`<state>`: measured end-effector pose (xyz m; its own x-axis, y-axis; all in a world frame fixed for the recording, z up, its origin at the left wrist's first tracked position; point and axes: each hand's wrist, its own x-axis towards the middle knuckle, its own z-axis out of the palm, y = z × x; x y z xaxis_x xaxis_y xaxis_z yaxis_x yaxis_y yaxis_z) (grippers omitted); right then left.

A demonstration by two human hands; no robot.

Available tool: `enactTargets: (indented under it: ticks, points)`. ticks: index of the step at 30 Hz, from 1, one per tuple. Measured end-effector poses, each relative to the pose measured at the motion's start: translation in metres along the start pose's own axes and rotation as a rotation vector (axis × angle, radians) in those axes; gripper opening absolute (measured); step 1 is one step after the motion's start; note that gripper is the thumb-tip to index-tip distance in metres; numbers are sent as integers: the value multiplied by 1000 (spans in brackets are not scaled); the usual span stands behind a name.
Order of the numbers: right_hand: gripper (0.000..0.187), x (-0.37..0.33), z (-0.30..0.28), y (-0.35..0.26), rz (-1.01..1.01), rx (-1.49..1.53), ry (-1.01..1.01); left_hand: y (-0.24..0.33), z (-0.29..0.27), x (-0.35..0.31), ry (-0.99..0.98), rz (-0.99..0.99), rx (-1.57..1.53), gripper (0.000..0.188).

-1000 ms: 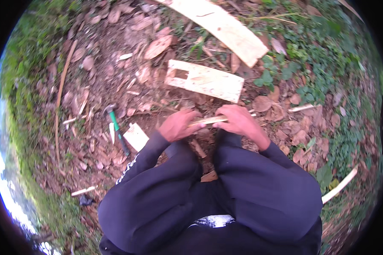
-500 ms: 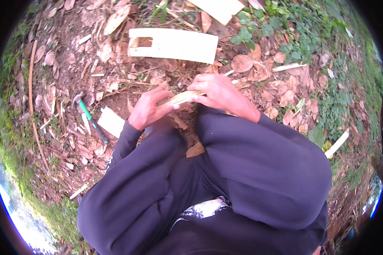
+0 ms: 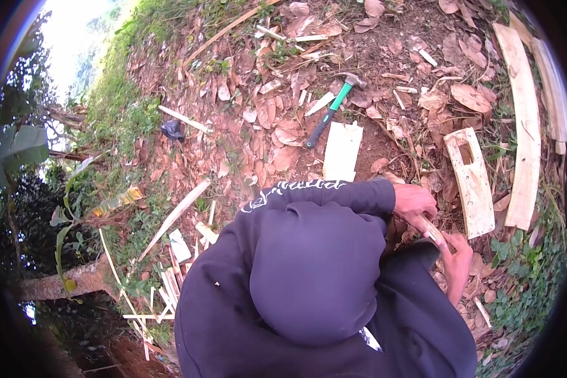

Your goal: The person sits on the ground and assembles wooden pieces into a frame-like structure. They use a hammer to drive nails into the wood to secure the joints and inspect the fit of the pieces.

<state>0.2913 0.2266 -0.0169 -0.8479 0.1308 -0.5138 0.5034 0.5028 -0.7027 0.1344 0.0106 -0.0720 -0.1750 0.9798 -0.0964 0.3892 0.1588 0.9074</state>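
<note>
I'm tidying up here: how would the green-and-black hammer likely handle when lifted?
The hammer likely feels head-heavy, given its metallic claw head. Its straight handle suggests stiffness. Lying flat, it probably won't roll far.

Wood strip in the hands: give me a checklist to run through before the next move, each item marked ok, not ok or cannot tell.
1. Left hand on the wood strip: ok, fingers at one end.
2. Right hand on the strip: ok, fingers at the other end.
3. Strip's whole surface in sight: not ok, fingers cover parts of it.
4. Strip free of cracks: cannot tell, too small here.
5. Hammer apart from both hands: ok, it lies on the ground.
6. Ground free of litter: not ok, dry leaves and wood slivers lie about.
</note>
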Motion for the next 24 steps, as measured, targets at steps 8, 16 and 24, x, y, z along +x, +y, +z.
enactTargets:
  ticks: [8, 16, 24]
  points:
    - [32, 9, -8, 16, 49, 118, -83, -1, 1, 5, -69, -29, -60, 53]
    - [26, 17, -8, 19, 155, 149, -149, -5, 2, 5, -61, -2, -50, 51]
    - [34, 8, -14, 14, -87, 4, -78, -2, -2, 11, -107, -32, -56, 52]
